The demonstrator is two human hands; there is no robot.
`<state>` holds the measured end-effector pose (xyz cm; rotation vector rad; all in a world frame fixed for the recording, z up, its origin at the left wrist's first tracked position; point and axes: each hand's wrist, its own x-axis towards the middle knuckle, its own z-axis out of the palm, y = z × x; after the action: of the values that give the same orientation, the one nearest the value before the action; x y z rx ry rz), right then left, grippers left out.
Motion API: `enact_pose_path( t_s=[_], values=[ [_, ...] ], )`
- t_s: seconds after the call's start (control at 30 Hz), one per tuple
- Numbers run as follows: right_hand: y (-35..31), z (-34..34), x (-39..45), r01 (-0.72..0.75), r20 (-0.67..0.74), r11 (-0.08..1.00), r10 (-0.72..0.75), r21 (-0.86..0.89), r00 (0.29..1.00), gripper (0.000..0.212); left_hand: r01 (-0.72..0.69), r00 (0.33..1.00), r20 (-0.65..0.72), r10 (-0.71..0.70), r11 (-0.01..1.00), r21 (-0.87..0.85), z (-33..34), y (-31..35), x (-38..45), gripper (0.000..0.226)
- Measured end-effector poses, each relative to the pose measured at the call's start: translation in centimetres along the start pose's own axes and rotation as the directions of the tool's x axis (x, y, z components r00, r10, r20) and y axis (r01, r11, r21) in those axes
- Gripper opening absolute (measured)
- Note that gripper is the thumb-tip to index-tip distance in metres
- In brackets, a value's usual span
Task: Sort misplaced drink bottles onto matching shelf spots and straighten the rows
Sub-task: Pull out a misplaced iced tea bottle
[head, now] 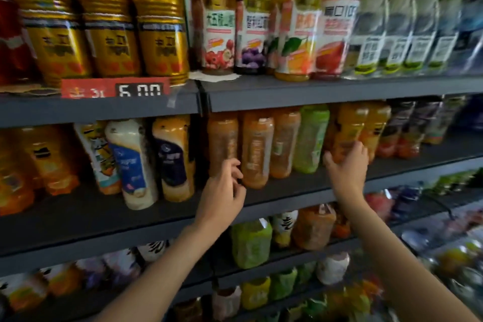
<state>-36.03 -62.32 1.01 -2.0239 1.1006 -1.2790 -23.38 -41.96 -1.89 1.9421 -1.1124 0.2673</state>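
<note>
Head view, middle shelf (pixel 287 191). My right hand (pixel 346 168) cups the orange juice bottle (pixel 349 128), fingers curled round its lower body, beside the green bottle (pixel 311 138). My left hand (pixel 222 191) hovers loosely curled, holding nothing, just before the brown tea bottles (pixel 257 149). Best to grip low and slide the bottle upright, sparing its neighbours.

In the middle of the frame, on the second shelf (pixel 287 198), stand three amber-brown bottles (pixel 257 151) in a row, upright, close together; just right of them a green bottle (pixel 312 138); further right an orange juice bottle (pixel 349 131) with a second orange one touching its right side.
</note>
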Motion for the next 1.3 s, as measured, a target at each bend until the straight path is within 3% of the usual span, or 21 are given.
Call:
enact_pose_path(
  t_s=[0.17, 0.27, 0.43, 0.63, 0.83, 0.97, 1.1, 1.17, 1.3],
  values=[
    [4.9, -1.3, 8.5, -0.233, -0.008, 0.972, 0.233, -0.016, 0.973, 0.066, -0.015, 1.0, 0.026, 0.017, 0.998, -0.062, 4.5, 2.6, 2.6, 0.038],
    [5.9, 0.1, 11.6, -0.21, -0.009, 0.978, 0.21, 0.006, 0.978, 0.072, -0.017, 1.0, 0.009, 0.018, 0.999, -0.048, 6.0, 3.2, 3.5, 0.038],
    [6.1, 2.2, 12.8, -0.151, -0.018, 0.98, 0.15, -0.129, 0.988, 0.078, -0.001, 1.0, -0.009, 0.001, 1.0, -0.01, 6.8, 3.1, 3.8, 0.036],
    [5.9, 1.3, 11.9, -0.194, 0.013, 0.981, 0.194, -0.002, 0.981, 0.089, -0.01, 0.999, 0.035, 0.011, 1.0, -0.029, 8.1, 4.1, 3.7, 0.04],
    [5.0, -2.6, 4.6, 0.099, 0.075, 0.995, -0.098, -0.012, 0.992, 0.084, -0.105, 0.985, 0.126, 0.116, 0.99, -0.097, 8.4, 5.3, 3.1, 0.044],
    [-1.2, -3.3, -1.0, 0.395, 0.054, 0.919, -0.395, 0.009, 0.917, 0.08, -0.147, 0.974, 0.154, 0.169, 0.979, -0.144, 4.9, 4.4, 1.0, 0.051],
    [-10.9, -1.0, -7.8, 0.544, 0.013, 0.832, -0.548, 0.109, 0.836, 0.072, -0.141, 0.986, 0.062, 0.153, 0.977, -0.162, -2.6, 1.2, -2.8, 0.046],
    [-16.0, 1.4, -11.7, 0.567, 0.022, 0.799, -0.583, 0.2, 0.812, 0.07, -0.132, 0.991, -0.05, 0.127, 0.984, -0.117, -7.7, -2.1, -5.1, 0.043],
    [-24.4, 8.0, -20.0, 0.526, 0.183, 0.756, -0.624, 0.39, 0.76, 0.084, 0.063, 0.963, -0.259, -0.071, 0.997, -0.039, -18.8, -9.8, -9.7, 0.033]
  ],
)
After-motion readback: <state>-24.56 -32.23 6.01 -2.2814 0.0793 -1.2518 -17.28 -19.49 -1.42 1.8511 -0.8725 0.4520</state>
